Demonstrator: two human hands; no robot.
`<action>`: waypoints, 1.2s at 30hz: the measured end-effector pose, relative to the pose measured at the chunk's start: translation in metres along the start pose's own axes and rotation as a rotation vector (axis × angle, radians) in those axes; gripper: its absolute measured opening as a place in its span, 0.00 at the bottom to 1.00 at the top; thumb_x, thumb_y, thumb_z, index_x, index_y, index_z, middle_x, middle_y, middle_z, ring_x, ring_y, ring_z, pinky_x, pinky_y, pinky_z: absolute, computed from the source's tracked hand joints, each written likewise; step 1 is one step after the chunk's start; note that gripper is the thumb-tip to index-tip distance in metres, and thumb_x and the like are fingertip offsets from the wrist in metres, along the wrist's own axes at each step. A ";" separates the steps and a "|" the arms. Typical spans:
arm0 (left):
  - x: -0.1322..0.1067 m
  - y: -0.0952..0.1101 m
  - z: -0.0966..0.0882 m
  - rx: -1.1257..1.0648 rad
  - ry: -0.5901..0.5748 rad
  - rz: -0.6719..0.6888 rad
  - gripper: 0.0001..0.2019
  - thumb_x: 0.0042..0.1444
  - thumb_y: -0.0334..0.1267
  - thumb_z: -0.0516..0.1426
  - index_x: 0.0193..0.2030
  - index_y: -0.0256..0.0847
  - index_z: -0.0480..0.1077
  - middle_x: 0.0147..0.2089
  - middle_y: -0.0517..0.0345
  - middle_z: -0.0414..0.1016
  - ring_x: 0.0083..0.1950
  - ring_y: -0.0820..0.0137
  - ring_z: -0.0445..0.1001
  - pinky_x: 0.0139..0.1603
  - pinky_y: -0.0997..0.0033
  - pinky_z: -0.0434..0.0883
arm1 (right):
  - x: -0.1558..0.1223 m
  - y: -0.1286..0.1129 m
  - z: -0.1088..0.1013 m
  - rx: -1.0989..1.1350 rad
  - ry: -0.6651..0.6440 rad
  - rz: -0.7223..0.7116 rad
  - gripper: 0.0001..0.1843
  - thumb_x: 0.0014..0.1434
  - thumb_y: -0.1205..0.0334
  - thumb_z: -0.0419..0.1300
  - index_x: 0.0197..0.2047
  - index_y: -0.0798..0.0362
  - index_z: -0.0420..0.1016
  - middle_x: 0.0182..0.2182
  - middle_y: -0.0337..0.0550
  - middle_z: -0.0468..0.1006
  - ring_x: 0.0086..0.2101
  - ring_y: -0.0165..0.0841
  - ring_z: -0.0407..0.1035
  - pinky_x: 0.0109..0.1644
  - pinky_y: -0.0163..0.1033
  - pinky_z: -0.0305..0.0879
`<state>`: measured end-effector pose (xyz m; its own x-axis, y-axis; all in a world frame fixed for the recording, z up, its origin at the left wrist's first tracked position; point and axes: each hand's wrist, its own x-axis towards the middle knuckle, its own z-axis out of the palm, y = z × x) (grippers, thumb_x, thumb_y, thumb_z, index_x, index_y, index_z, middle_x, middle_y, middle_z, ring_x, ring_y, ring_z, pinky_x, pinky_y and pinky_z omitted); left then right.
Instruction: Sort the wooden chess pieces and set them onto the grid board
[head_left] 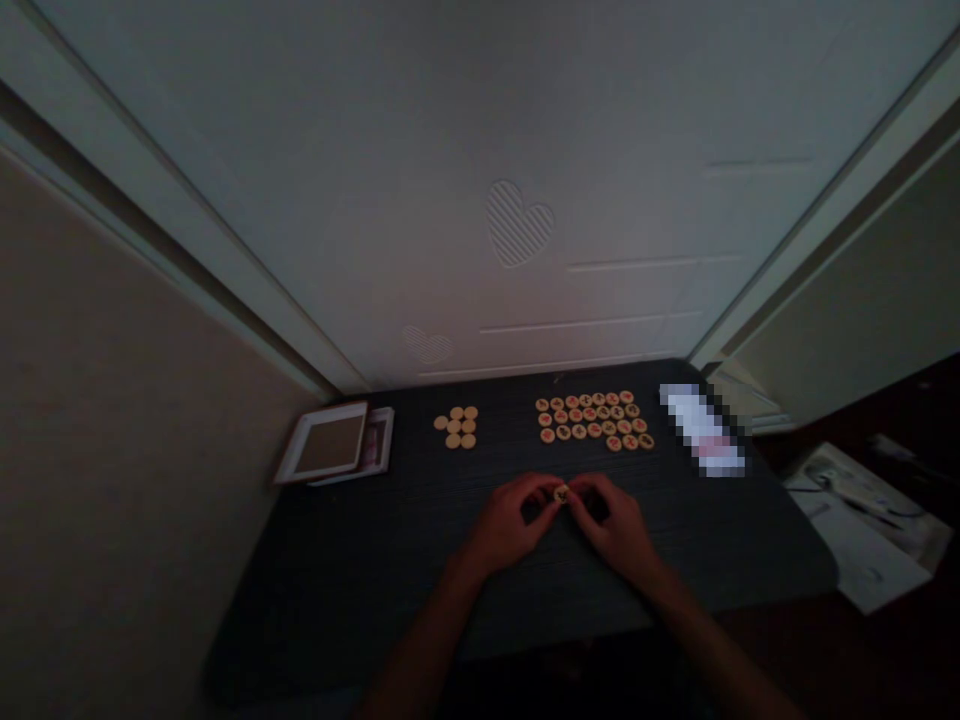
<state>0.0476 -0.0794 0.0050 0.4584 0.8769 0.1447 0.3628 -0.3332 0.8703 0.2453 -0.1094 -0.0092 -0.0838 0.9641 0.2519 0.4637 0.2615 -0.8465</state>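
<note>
Holds a small round piece (pixel 562 494) between the left hand (pixel 510 520) and the right hand (pixel 619 520), with fingers of both gripping its edges from either side, over the middle of the dark table (pixel 337 570) — cannot tell whether touching the surface. Shows a dark mark on its face, too small to read. Beyond, slightly right, in rows: round pieces with red or black characters (pixel 594 430), also unreadable at this size. Farther left, a cluster of plain-faced discs (pixel 454 427). At the far left, stacked flat rectangular objects (pixel 328 443). At the right — a pixelated white item with pink (pixel 694 425), any writing hidden.
</note>
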 end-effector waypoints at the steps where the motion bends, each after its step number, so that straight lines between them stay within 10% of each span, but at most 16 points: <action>1: 0.000 0.000 0.000 -0.011 0.000 -0.007 0.12 0.65 0.40 0.58 0.54 0.46 0.74 0.47 0.58 0.80 0.42 0.71 0.78 0.49 0.70 0.74 | 0.000 0.000 0.000 0.004 0.000 0.000 0.07 0.66 0.58 0.60 0.46 0.49 0.74 0.36 0.41 0.82 0.34 0.33 0.76 0.39 0.36 0.73; 36: 0.001 -0.002 0.001 0.039 0.037 -0.006 0.08 0.67 0.41 0.56 0.46 0.44 0.75 0.41 0.57 0.79 0.42 0.69 0.77 0.47 0.69 0.72 | 0.001 0.000 0.000 -0.068 -0.052 -0.070 0.10 0.69 0.54 0.56 0.45 0.48 0.76 0.36 0.42 0.81 0.35 0.34 0.76 0.41 0.38 0.73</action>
<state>0.0478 -0.0784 0.0027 0.4261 0.8909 0.1575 0.3974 -0.3407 0.8521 0.2452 -0.1081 -0.0083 -0.1636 0.9450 0.2833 0.5135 0.3267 -0.7935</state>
